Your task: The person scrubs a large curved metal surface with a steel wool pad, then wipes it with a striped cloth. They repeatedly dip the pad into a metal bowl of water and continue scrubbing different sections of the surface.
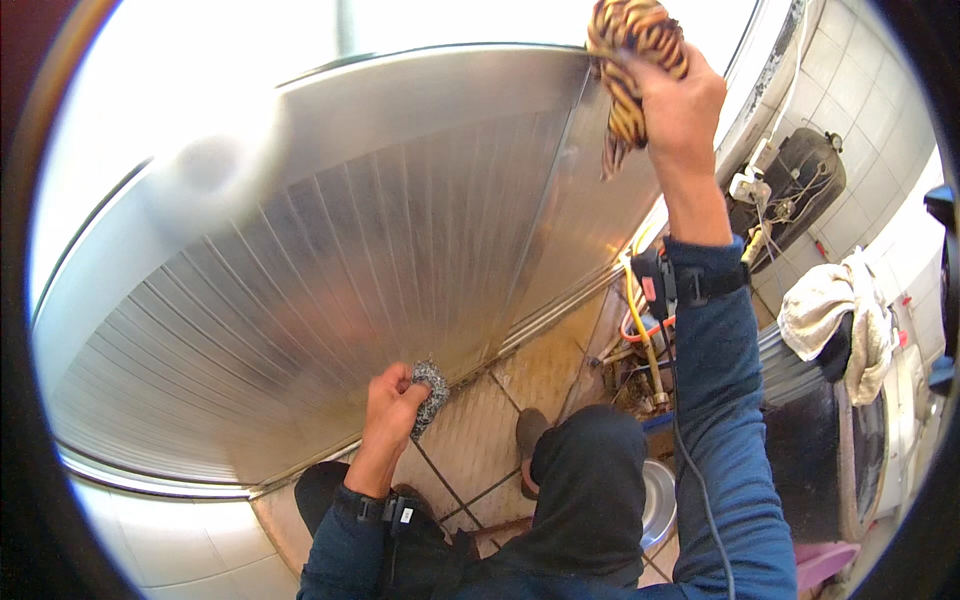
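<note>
In the head view, my left hand [386,416] pinches a grey speckled scouring pad [430,397] low down, close to the lower part of a ribbed metal door panel [390,247]. Whether the pad touches the panel is hard to tell. My right hand [686,112] is raised at the upper right and grips a bunched yellow-and-dark striped cloth [634,37]. The cloth overlaps the panel's upper right corner, and one end hangs down below the fingers. Yellowish grime marks the panel's lower part.
Tiled floor [465,442] lies under my legs, with a metal basin [660,499] beside my right knee. Hoses and pipes [645,337] crowd the right side. Beyond are a dark tank with cables [802,187], a draped pale towel [832,315] and a pink plastic object [823,564].
</note>
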`<action>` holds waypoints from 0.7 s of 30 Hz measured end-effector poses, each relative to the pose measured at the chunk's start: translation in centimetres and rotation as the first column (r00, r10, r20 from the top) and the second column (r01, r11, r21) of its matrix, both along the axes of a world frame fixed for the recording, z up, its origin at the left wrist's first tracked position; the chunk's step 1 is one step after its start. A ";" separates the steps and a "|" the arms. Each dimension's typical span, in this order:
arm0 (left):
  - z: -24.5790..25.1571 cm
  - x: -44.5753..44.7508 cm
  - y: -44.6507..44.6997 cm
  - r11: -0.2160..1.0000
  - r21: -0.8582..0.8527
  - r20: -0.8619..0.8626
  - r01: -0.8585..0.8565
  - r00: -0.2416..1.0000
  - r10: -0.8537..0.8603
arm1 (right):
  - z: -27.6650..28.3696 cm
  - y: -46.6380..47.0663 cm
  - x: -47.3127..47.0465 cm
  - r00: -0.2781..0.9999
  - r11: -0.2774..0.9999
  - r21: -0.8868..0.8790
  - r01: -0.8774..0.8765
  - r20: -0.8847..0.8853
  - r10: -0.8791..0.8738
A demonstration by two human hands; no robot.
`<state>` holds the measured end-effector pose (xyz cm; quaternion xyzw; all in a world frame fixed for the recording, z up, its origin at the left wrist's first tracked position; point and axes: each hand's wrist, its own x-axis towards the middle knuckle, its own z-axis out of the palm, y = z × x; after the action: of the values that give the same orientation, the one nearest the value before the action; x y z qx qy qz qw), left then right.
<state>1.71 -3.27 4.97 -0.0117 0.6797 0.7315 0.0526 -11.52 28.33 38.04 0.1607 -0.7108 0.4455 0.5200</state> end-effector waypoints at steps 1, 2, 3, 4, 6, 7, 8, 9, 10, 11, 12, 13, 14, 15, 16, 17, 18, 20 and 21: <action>0.0 -0.1 0.0 1.000 0.019 0.011 0.022 1.000 -0.023 | 0.0 0.0 -0.4 0.996 0.996 -0.009 -0.084 -0.031 0.084; 0.0 -0.2 -0.1 0.999 0.020 0.022 0.027 0.999 -0.027 | -0.6 -0.2 -0.6 0.999 0.999 0.040 -0.016 -0.043 0.018; -0.1 -0.3 -0.2 0.999 0.023 0.031 0.027 0.999 -0.027 | -1.5 -0.6 -0.9 0.998 0.996 0.081 0.033 -0.062 -0.028; 0.0 -0.4 -0.2 0.999 0.044 0.046 0.013 0.999 -0.015 | -2.8 -0.9 -0.9 0.992 0.988 0.130 0.082 -0.101 -0.069; 0.1 -0.3 -0.3 0.996 0.084 0.077 -0.018 0.997 0.011 | -6.4 -1.4 -0.6 0.989 0.978 0.185 0.097 -0.126 -0.074; 0.2 -0.2 -0.3 0.995 0.100 0.082 -0.027 0.996 0.018 | -8.4 -1.6 -0.5 0.992 0.980 0.167 0.112 -0.082 -0.099; 0.4 -0.1 -0.4 0.993 0.116 0.089 -0.035 0.996 0.025 | -10.4 -1.7 -0.5 0.992 0.980 0.158 0.121 -0.057 -0.114; 0.6 0.1 -0.4 0.990 0.131 0.096 -0.044 0.995 0.032 | -12.6 -1.9 -0.3 0.991 0.980 0.149 0.131 -0.030 -0.128; 0.8 0.3 -0.4 0.989 0.140 0.104 -0.042 0.994 0.028 | -15.0 -2.2 -0.2 0.992 0.986 0.115 0.123 0.023 -0.127; 1.0 0.4 -0.5 0.988 0.149 0.112 -0.041 0.993 0.024 | -17.5 -2.5 0.0 0.991 0.989 0.095 0.116 0.061 -0.122; 1.2 0.4 -0.5 0.987 0.157 0.104 -0.038 0.994 0.022 | -20.1 -2.8 0.2 0.986 0.991 0.072 0.115 0.110 -0.122; 1.4 0.4 -0.4 0.977 0.202 0.137 -0.064 0.990 0.037 | -22.8 -3.2 0.5 0.974 0.993 0.026 0.114 0.192 -0.117; 1.6 0.2 -0.2 0.965 0.247 0.156 -0.088 0.986 0.050 | -25.4 -3.7 0.8 0.962 0.993 0.004 0.117 0.250 -0.114; 1.7 0.1 -0.2 0.949 0.298 0.167 -0.104 0.984 0.055 | -27.9 -4.5 1.3 0.933 0.994 -0.071 0.078 0.358 -0.047; 1.8 -0.1 -0.2 0.952 0.282 0.201 -0.115 0.978 0.059 | -29.8 -5.4 1.7 0.896 0.989 -0.139 0.045 0.443 0.022; 1.9 -0.2 -0.2 0.955 0.274 0.226 -0.116 0.973 0.053 | -30.8 -5.9 2.4 0.810 0.969 -0.240 0.062 0.579 0.092; 1.9 -0.3 -0.2 0.959 0.261 0.260 -0.114 0.965 0.044 | -30.9 -5.9 3.3 0.773 0.956 -0.291 0.024 0.612 0.167; 1.9 -0.5 -0.2 0.952 0.289 0.241 -0.105 0.970 0.034 | -28.5 -6.2 4.7 0.563 0.896 -0.429 0.110 0.770 0.300; 1.7 -0.4 -0.4 0.950 0.288 0.262 -0.118 0.964 0.040 | -26.1 -6.3 5.2 0.679 0.849 -0.520 -0.091 0.592 0.435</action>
<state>1.33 -3.65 6.70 -0.1243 0.5469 0.8205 0.1105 -6.32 22.01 11.91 -0.0383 -0.6971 0.6961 0.1676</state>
